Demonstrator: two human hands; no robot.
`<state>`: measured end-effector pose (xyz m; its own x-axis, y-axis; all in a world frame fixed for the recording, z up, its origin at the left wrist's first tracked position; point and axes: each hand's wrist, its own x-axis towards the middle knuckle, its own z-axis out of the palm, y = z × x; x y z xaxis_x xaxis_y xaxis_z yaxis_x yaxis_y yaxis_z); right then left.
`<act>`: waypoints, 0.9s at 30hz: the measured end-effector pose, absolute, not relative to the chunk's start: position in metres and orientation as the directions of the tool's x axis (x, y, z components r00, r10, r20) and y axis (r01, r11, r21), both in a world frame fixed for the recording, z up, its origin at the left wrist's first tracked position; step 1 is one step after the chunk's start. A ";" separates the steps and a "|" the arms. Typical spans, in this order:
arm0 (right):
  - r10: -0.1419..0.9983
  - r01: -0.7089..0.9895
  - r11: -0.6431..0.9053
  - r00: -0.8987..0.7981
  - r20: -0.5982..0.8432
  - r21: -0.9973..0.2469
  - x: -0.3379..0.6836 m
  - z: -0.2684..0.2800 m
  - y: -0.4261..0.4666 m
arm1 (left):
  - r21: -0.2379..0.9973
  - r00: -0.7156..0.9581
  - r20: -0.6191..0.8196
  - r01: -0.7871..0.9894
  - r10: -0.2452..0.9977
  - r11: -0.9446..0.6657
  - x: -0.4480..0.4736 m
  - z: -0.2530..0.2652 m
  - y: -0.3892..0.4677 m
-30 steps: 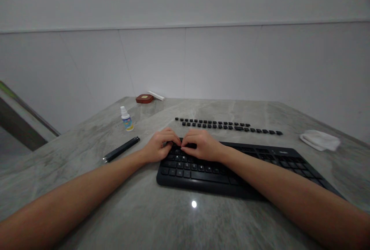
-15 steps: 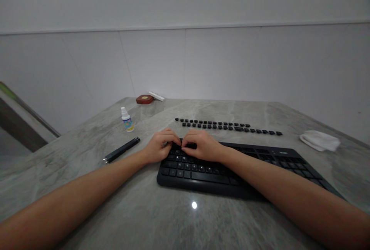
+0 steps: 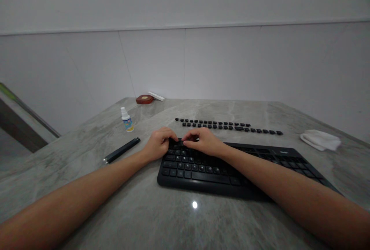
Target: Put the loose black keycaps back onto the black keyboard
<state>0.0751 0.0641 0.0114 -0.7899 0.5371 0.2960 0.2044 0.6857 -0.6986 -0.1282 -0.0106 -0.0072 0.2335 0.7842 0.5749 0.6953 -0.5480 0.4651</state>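
A black keyboard (image 3: 208, 191) lies across the grey table, several of its keys off, with bare key seats showing. My left hand (image 3: 158, 143) is bent over its far left corner, fingers curled down onto the edge and thumb tucked underneath from view. Just to the right, my right hand (image 3: 204, 141) hovers over the top rows, thumb and forefinger tips brought together; whatever may be between them is too small to make out. Behind the keyboard, loose black keycaps lie in two lines, a far row (image 3: 215, 122) and a nearer row (image 3: 239, 128).
Left of the keyboard lies a black stick-like tool (image 3: 121, 150) with a shiny end. A small white spray bottle (image 3: 127, 119) stands behind it. Farther back are a reddish-brown box (image 3: 144, 99) and a white strip (image 3: 156, 96). A folded white cloth (image 3: 320, 140) rests at right.
My right hand has risen slightly and shifted a little right. My left fingers have drawn slightly left, so a gap shows between the hands and more of the upper left keys are visible.
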 end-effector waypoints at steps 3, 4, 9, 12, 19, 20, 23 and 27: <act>0.521 0.204 0.709 -0.797 0.305 -0.675 0.075 0.010 0.065 | 0.464 0.250 0.578 0.683 0.777 -0.565 -0.128 -0.007 -0.011; 0.503 0.199 0.733 -0.802 0.322 -0.650 0.075 0.010 0.064 | 0.462 0.261 0.583 0.673 0.770 -0.578 -0.128 -0.007 -0.011; 0.353 0.120 0.866 -0.833 0.425 -0.485 0.077 0.010 0.062 | 0.432 0.334 0.619 0.611 0.710 -0.664 -0.127 -0.006 -0.012; 0.282 0.063 0.899 -0.841 0.462 -0.434 0.077 0.010 0.062 | 0.415 0.380 0.631 0.571 0.676 -0.708 -0.127 -0.004 -0.013; 0.206 0.006 0.927 -0.845 0.494 -0.375 0.077 0.008 0.063 | 0.400 0.419 0.650 0.520 0.634 -0.755 -0.126 -0.003 -0.013; 0.200 0.004 0.930 -0.844 0.498 -0.367 0.077 0.008 0.064 | 0.396 0.422 0.650 0.521 0.631 -0.756 -0.126 -0.003 -0.013; 0.182 -0.005 0.939 -0.840 0.512 -0.343 0.077 0.008 0.063 | 0.383 0.428 0.651 0.528 0.627 -0.758 -0.125 -0.003 -0.013; 0.164 -0.023 0.942 -0.839 0.518 -0.336 0.078 0.008 0.063 | 0.365 0.436 0.657 0.531 0.616 -0.765 -0.126 -0.003 -0.013</act>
<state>0.0778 0.0626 0.0084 -0.8394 0.1643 0.5181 -0.0228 0.9417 -0.3356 -0.1255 -0.0131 -0.0031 0.4356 0.6156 0.6567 0.5311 -0.7648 0.3647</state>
